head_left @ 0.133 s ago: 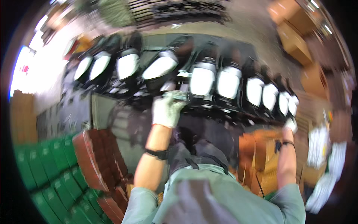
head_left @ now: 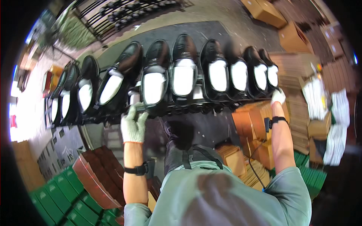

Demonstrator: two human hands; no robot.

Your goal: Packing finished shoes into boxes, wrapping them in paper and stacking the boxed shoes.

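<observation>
A long black rack (head_left: 188, 104) carries a row of several black leather shoes (head_left: 183, 67), each stuffed with white paper. My left hand (head_left: 132, 122), in a white knit glove, grips the rack's front rail under the shoes left of centre. My right hand (head_left: 278, 96), also gloved, holds the rack's right end beside the last shoe (head_left: 269, 71). Both wrists wear black bands. The rack is held out in front of me at arm's length.
Brown (head_left: 96, 175) and green (head_left: 56, 196) shoe boxes are stacked at lower left. Orange-brown cartons (head_left: 250, 126) and flat cardboard stacks (head_left: 296, 66) stand at right, white bundles (head_left: 333, 124) further right. A metal shelf with dark shoes (head_left: 128, 15) is at the top.
The view has shifted so the rack of shoes sits closer and larger. Both hands keep their hold on it.
</observation>
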